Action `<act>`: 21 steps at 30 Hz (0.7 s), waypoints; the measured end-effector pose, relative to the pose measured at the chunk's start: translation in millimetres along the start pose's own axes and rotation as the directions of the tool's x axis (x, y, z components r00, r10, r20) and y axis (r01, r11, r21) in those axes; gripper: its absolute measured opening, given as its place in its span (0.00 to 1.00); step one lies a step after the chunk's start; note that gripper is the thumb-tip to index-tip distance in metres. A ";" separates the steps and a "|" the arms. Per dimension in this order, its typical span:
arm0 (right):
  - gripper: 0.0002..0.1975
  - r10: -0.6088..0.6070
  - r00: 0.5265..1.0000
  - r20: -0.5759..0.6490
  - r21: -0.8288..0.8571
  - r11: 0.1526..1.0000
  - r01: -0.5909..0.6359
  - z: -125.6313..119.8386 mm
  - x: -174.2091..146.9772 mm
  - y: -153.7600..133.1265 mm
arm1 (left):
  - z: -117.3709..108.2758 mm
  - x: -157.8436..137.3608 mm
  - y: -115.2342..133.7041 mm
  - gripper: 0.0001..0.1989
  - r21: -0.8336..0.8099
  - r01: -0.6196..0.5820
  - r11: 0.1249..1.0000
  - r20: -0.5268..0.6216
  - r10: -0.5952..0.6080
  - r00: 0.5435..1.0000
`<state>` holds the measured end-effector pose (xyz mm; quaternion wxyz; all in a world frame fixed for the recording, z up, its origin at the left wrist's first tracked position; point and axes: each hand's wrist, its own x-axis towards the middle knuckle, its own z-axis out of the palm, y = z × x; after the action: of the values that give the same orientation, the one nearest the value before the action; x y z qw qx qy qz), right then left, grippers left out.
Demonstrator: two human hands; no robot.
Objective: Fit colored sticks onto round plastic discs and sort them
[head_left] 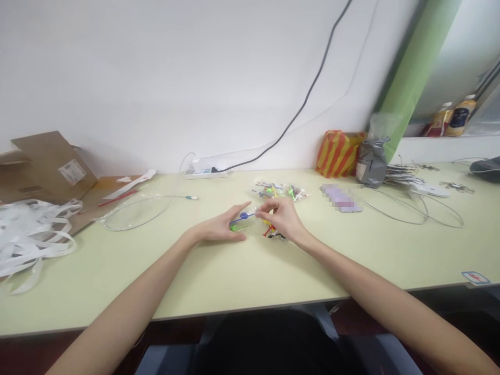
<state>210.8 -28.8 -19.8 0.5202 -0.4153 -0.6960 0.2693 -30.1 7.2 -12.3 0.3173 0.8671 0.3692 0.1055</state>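
Note:
On the table, my left hand (222, 227) lies with its thumb and fingers spread apart around a clear plastic bag (246, 225). A small blue plastic stick with a round middle (244, 215) and a bit of green plastic (233, 228) show at that bag. My right hand (284, 216) pinches the right end of the blue stick between thumb and fingertips. Under this hand lie red, yellow and black small plastic pieces (267, 230), partly covered by it. Just beyond both hands sits a group of colourful plastic pieces in clear wrapping (273, 188).
White strips (31, 239) and a cardboard box (50, 166) occupy the left side. A power strip (205, 174) runs along the wall. To the right are a phone (341, 198), a striped bag (338, 153), a grey bag (372, 161) and cables (410, 221).

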 end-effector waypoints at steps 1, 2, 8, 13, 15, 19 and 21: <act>0.05 -0.002 1.000 -0.007 -0.006 1.000 0.002 1.1 -0.3 1.4 | 0.3 0.7 -0.6 0.54 -0.012 -0.010 1.000 -0.003 0.010 1.000; 0.05 -0.006 1.000 -0.015 -0.020 1.000 0.006 1.6 -0.4 2.4 | 0.3 1.2 -1.4 0.54 -0.018 -0.022 1.000 -0.005 0.021 1.000; 0.07 -0.144 0.989 0.012 -0.257 0.956 0.143 0.5 1.7 2.4 | 0.8 3.2 -5.9 0.52 0.014 -0.063 0.998 0.009 0.063 0.998; 0.08 -0.155 0.975 0.159 -0.249 0.949 0.192 2.9 1.0 1.2 | 2.2 3.0 -4.5 0.52 0.014 -0.034 0.999 0.009 0.034 0.999; 0.07 -0.106 0.959 0.262 -0.196 0.967 0.161 5.5 -1.3 1.6 | 2.3 2.6 -3.0 0.51 0.025 -0.027 0.999 0.010 0.026 1.000; 0.10 -0.096 0.925 0.367 -0.153 0.975 0.162 9.7 -2.7 1.7 | 2.3 2.5 -0.5 0.50 0.039 -0.037 0.999 0.014 0.036 0.999; 0.11 -0.165 0.916 0.366 -0.141 0.963 0.229 6.4 1.1 1.5 | 2.1 2.6 -0.1 0.49 0.033 -0.050 0.998 0.024 0.049 0.998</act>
<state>205.1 -26.7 -22.5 0.3725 -0.3336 -0.8374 0.2207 -27.4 8.0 -14.1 0.3040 0.8824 0.3456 0.0972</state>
